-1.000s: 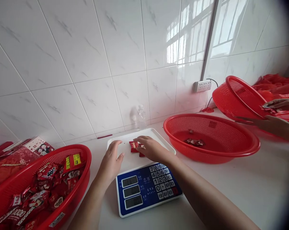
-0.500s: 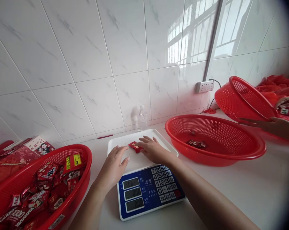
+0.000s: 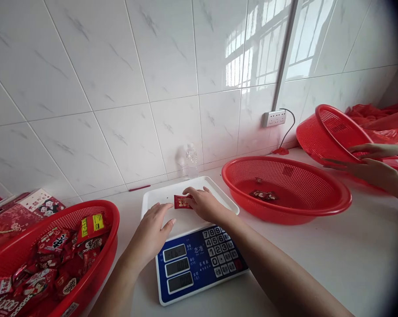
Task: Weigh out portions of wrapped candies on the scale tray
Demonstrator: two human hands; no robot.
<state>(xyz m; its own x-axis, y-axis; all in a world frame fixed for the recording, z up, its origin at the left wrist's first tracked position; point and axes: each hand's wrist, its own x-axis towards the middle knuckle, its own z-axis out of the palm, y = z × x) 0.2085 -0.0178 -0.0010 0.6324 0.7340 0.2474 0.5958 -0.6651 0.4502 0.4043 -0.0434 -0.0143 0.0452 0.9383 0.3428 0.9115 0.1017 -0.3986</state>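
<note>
A small red candy packet (image 3: 181,202) with light print is over the white tray (image 3: 155,198) of a weighing scale. My right hand (image 3: 203,203) has its fingers curled on the packet's right end, hiding that part. Left of the packet, my left hand (image 3: 155,224) hovers at the tray's left side, thumb and fingers apart, holding nothing. Below the hands is the scale's blue panel (image 3: 200,264), with number keys on the right and three small displays on the left.
A red basket (image 3: 115,215) of wrapped sweets stands at left, beside red printed bags (image 3: 23,213). To the right is another red basket (image 3: 342,207) with a few packets. Behind it another person's hands (image 3: 372,169) hold a tilted basket (image 3: 306,132). A clear bottle (image 3: 191,160) stands by the wall.
The red packet has turned from slanted to nearly level, and my right fingers have curled onto its end. The other person's hands have come together at the tilted basket. The view has shifted slightly.
</note>
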